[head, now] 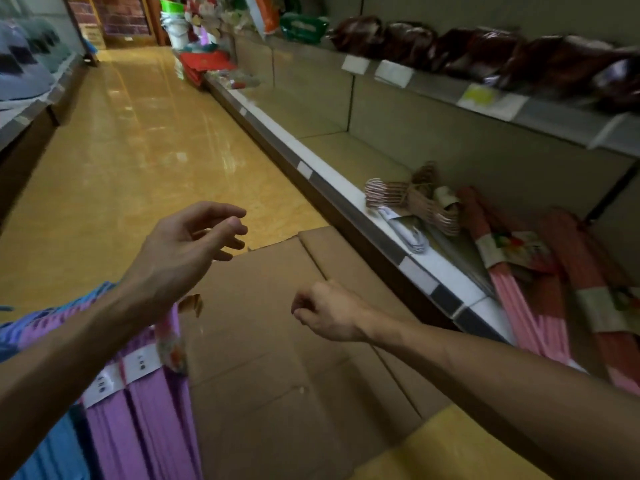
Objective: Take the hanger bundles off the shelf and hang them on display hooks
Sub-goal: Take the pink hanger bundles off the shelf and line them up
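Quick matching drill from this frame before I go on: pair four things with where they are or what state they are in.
1. left hand
2. right hand
3. pink hanger bundles
4. purple hanger bundles

A. on the lower shelf, right side
B. loosely curled, empty
C. open, fingers spread, empty
D. bottom left, beside flattened cardboard

Pairs: 1-C, 2-B, 3-A, 4-D

Lower shelf [349, 157]: lying open at left and middle, giving clear reach to the back panel. Right part: being crowded by rose-gold hanger bundle [415, 199] and pink hanger bundles [519, 271]. Upper shelf [540, 112]: overhanging, limiting headroom. Flattened cardboard [277, 341]: covering floor beneath both hands, lying flat.
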The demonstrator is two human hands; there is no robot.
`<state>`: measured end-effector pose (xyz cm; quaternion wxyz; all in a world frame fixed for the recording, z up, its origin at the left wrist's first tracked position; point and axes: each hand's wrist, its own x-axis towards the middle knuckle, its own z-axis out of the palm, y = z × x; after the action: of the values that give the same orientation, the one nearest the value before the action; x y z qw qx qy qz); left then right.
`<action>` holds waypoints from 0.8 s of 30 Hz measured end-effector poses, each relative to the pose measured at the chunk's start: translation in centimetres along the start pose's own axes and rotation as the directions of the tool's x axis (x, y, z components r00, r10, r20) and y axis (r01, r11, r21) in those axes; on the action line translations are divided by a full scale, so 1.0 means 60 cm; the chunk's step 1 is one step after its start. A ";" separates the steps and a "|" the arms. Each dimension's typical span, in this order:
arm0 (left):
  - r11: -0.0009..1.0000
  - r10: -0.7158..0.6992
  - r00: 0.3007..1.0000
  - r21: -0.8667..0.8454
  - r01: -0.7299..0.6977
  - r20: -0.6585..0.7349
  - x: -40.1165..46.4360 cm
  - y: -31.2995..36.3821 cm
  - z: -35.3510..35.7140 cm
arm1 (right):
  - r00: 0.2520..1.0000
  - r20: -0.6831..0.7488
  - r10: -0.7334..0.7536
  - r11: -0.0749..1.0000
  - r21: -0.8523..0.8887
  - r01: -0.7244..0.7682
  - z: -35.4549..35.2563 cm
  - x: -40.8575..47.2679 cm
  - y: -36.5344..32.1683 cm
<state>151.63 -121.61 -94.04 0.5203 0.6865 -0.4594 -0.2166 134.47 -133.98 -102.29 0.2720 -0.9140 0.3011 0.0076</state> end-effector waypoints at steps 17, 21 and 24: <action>0.958 0.004 0.996 -0.287 0.023 0.094 0.065 0.059 0.229 | 0.884 -0.342 0.318 0.945 0.042 -0.324 -0.140 -0.123 0.222; 0.946 0.015 0.987 -0.321 0.039 0.163 0.065 0.063 0.287 | 0.815 -0.450 0.365 0.924 0.067 -0.377 -0.173 -0.179 0.262; 0.943 0.036 0.975 -0.332 0.041 0.221 0.067 0.066 0.334 | 0.723 -0.549 0.419 0.889 0.086 -0.450 -0.195 -0.234 0.298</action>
<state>136.41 -135.56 -96.99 0.5736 0.5602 -0.4708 -0.3681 111.28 -144.17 -98.64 0.1393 -0.7870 0.5717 -0.1856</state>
